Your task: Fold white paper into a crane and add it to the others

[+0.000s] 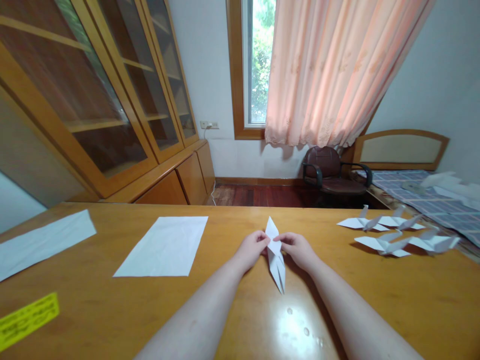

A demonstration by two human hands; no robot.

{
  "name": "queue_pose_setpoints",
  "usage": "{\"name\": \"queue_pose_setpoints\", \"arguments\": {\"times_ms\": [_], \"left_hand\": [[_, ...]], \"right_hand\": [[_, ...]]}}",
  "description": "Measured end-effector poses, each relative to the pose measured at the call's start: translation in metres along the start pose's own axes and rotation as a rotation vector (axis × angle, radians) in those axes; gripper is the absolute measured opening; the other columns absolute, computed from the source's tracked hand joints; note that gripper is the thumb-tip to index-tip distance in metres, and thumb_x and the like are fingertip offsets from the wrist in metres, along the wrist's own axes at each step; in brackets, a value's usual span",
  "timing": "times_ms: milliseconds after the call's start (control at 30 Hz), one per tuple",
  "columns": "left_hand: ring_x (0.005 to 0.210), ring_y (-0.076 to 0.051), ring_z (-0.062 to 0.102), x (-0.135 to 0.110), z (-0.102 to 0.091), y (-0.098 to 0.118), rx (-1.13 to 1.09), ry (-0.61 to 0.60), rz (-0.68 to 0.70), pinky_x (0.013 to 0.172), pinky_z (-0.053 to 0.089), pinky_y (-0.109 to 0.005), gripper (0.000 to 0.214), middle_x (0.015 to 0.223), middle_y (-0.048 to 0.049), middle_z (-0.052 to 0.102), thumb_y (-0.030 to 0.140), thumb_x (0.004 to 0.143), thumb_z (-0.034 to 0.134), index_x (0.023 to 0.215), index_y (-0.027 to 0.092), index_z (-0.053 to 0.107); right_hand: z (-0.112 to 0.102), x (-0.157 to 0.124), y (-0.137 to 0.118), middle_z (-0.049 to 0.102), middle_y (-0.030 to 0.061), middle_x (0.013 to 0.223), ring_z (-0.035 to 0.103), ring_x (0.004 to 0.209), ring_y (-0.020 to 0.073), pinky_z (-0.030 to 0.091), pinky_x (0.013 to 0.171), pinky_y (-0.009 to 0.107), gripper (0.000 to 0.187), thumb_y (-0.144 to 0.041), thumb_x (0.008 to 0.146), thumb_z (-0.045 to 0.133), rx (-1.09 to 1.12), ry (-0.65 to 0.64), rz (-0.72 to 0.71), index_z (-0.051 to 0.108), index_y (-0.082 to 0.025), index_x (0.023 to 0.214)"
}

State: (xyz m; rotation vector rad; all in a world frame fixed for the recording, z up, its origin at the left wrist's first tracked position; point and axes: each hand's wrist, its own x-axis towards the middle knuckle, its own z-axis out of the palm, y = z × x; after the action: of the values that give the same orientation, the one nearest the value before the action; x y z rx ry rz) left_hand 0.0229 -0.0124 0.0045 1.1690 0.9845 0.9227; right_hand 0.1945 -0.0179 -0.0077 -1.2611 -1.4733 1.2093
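A partly folded white origami paper (276, 260), long and narrow with a pointed far tip and two slim points towards me, is held just over the middle of the table. My left hand (253, 248) pinches its left edge between thumb and fingers. From the other side, my right hand (296, 247) grips the right edge with thumb and forefinger. Both thumbs rest near the upper middle of the folded paper. Several finished white paper cranes (386, 245) stand in a cluster on the right of the table, wings spread.
A square white sheet (163, 247) lies flat left of my hands on the wooden table (225, 330). Another white sheet (48, 240) is at the far left, above a yellow label (28, 320). Beyond the table are a glass-fronted cabinet (138, 100), an armchair (328, 170) and a bed (412, 185).
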Motion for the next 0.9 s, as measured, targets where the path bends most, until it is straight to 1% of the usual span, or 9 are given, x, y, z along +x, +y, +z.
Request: {"name": "queue_pose_setpoints", "arguments": {"times_ms": [167, 433, 600, 733, 900], "left_hand": [[0.061, -0.011, 0.054, 0.0015, -0.0014, -0.0055, 0.082, -0.01, 0.041, 0.06, 0.044, -0.024, 0.018, 0.066, 0.0019, 0.056, 0.025, 0.067, 0.065, 0.072, 0.015, 0.051], [0.056, -0.009, 0.051, 0.0047, -0.0021, -0.0092, 0.097, 0.004, 0.049, 0.057, 0.044, -0.023, 0.018, 0.062, 0.0041, 0.053, 0.019, 0.065, 0.066, 0.072, 0.015, 0.05], [0.056, -0.009, 0.052, 0.0049, -0.0012, -0.0089, 0.086, -0.001, 0.047, 0.057, 0.043, -0.022, 0.017, 0.062, 0.0043, 0.053, 0.016, 0.065, 0.065, 0.072, 0.016, 0.05], [0.057, -0.009, 0.053, 0.0035, 0.0002, -0.0065, 0.053, 0.004, 0.019, 0.058, 0.044, -0.023, 0.018, 0.062, 0.0046, 0.054, 0.014, 0.064, 0.065, 0.072, 0.016, 0.049], [0.056, -0.008, 0.052, 0.0026, 0.0003, -0.0052, 0.056, 0.01, 0.017, 0.056, 0.043, -0.021, 0.019, 0.063, 0.0053, 0.052, 0.013, 0.064, 0.066, 0.073, 0.016, 0.05]], "right_hand": [[-0.002, 0.0, 0.002, 0.071, 0.0065, 0.083, 0.064, 0.075, 0.019, 0.048, 0.074, 0.032, 0.023, -0.029, 0.069, 0.062, -0.048, -0.014, -0.017, 0.071, -0.016, 0.086], [-0.0021, -0.0008, 0.0003, 0.071, 0.0067, 0.085, 0.063, 0.078, 0.0188, 0.046, 0.075, 0.032, 0.024, -0.028, 0.069, 0.06, -0.018, -0.031, -0.043, 0.071, -0.017, 0.086], [-0.0034, -0.0004, -0.0028, 0.067, 0.0048, 0.073, 0.059, 0.069, 0.0162, 0.044, 0.068, 0.029, 0.024, -0.033, 0.072, 0.056, 0.022, -0.012, -0.023, 0.072, -0.016, 0.081], [-0.0019, 0.0, -0.0024, 0.066, 0.0047, 0.076, 0.057, 0.07, 0.0152, 0.043, 0.067, 0.028, 0.023, -0.035, 0.072, 0.062, 0.025, -0.002, -0.045, 0.068, -0.016, 0.083], [0.0006, 0.0009, 0.0002, 0.063, 0.0017, 0.071, 0.055, 0.062, 0.0125, 0.04, 0.059, 0.025, 0.026, -0.033, 0.067, 0.068, 0.072, -0.021, -0.029, 0.061, -0.016, 0.085]]}}
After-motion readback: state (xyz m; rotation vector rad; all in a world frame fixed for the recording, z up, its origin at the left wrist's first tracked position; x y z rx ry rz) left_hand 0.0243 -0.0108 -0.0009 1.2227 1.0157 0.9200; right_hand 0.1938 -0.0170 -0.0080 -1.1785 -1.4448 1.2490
